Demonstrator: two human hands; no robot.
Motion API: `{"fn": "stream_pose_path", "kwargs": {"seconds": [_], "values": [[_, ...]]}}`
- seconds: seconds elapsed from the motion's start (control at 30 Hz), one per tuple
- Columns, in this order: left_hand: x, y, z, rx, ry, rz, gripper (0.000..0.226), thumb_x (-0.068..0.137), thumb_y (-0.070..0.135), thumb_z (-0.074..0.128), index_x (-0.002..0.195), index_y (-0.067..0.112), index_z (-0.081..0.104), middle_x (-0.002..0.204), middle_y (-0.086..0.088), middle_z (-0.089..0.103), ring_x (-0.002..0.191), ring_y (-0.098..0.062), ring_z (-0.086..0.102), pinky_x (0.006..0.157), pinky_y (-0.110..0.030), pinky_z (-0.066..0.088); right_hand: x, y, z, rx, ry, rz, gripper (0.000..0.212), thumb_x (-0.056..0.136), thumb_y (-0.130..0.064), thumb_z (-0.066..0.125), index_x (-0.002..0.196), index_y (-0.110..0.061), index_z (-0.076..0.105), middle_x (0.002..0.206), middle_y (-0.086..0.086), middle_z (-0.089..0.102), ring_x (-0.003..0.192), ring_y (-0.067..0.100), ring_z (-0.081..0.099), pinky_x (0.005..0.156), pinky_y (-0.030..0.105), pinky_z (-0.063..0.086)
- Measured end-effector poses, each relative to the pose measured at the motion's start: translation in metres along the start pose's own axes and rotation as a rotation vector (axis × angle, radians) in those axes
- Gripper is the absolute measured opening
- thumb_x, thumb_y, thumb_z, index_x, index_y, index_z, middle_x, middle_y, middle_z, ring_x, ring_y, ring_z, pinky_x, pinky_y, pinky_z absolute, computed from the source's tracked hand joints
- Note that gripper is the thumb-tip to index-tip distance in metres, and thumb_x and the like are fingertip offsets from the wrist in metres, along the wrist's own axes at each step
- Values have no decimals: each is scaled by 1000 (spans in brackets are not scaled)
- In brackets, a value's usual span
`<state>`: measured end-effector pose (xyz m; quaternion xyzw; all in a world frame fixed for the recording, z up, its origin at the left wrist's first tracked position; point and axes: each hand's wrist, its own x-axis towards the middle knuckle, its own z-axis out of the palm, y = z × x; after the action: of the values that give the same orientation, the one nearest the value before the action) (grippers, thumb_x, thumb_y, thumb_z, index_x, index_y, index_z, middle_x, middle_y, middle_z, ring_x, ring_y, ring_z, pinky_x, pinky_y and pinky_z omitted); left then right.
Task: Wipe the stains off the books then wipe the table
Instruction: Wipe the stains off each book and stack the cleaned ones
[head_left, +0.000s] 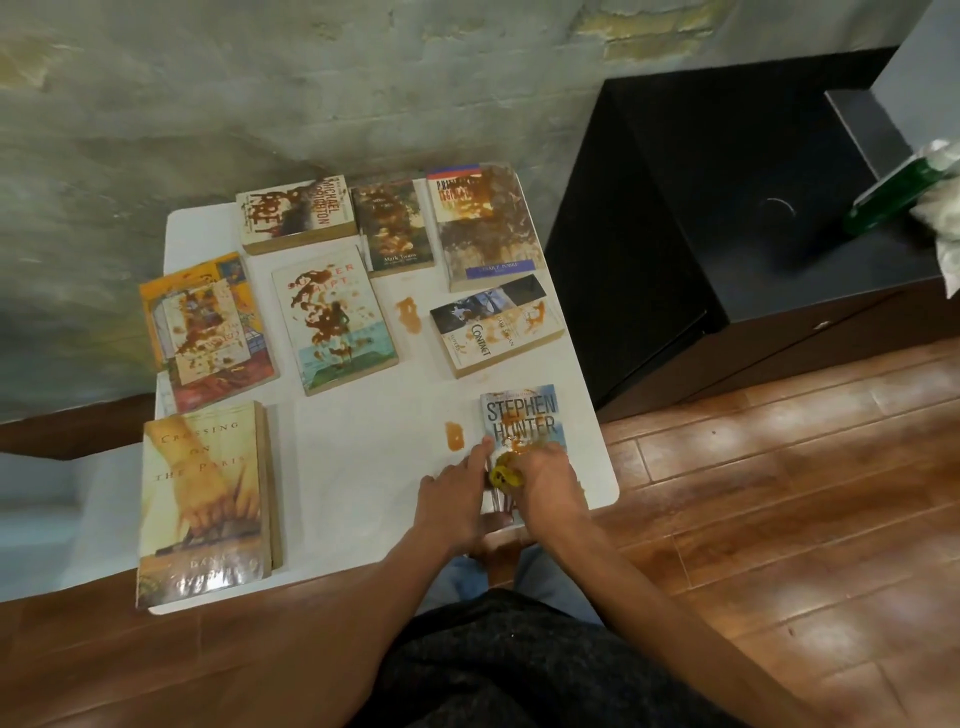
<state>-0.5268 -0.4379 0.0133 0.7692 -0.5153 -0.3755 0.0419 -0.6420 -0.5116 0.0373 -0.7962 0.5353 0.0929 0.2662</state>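
While eight books lie on the white worktop (363, 467), the right hand (545, 480) presses a yellow cloth (503, 474) onto the Stephen Hunter book (522, 415). The left hand (457, 493) lies flat, fingers straight, steadying its edge. Two brown stains (454, 435) mark the worktop.

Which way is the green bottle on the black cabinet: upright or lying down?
Lying down. The green bottle rests on its side across the black cabinet, beside a white cloth.
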Motion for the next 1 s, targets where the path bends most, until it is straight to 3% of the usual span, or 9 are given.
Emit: {"fn": "stream_pose_path", "kwargs": {"seconds": [0.07,0.2,0.27,0.33,0.47,0.67,0.77,1.0], "values": [[0,-1,0,-14,-2,0,102,85,56,71,158,30,4,150,6,48,128,-23,53,103,-45,39,1,1,2,50,-37,17,16,90,-32,62,104,-26,56,82,-2,66,74,17,65,68,36,56],[1,-4,0,-32,6,6,101,85,58,70,157,32,4,144,8,54,126,-22,56,103,-45,40,-2,-2,6,18,-21,-1,16,92,-30,59,108,-30,55,82,-6,64,74,13,64,70,33,55],[0,-4,1,-28,11,10,101,86,58,69,157,33,3,136,9,60,121,-21,59,102,-44,41,1,-3,4,63,-26,12,22,93,-20,56,115,-24,59,95,-5,63,83,14,62,69,28,51],[1,-5,1,-25,3,4,101,86,57,69,157,34,1,128,10,62,118,-20,60,101,-43,40,3,-4,1,50,-20,-25,28,93,-11,51,119,-16,63,111,6,57,99,23,58,78,31,49],[0,-3,1,-54,12,-5,100,86,57,70,157,34,3,133,8,62,119,-20,60,103,-43,40,-9,5,5,57,-23,-5,22,93,-17,61,115,-20,64,107,-2,61,87,11,60,76,21,51],[1,-8,2,-119,-33,-14,106,82,57,74,156,38,1,120,6,64,111,-18,62,91,-41,47,-1,-4,1,119,42,-28,35,88,-19,71,122,-14,63,118,6,57,97,17,63,82,23,54],[-1,-7,0,-151,-39,-17,104,83,54,74,157,37,3,121,4,64,108,-17,61,93,-43,50,-16,9,-1,73,-9,-42,25,92,-16,64,116,-18,67,110,4,54,93,17,60,85,23,51],[-1,-3,0,-128,-41,-37,104,83,59,70,157,36,0,130,3,59,112,-17,59,96,-45,48,-27,35,-14,67,27,57,26,90,-18,69,116,-18,70,105,2,52,90,14,57,95,28,53]]}}
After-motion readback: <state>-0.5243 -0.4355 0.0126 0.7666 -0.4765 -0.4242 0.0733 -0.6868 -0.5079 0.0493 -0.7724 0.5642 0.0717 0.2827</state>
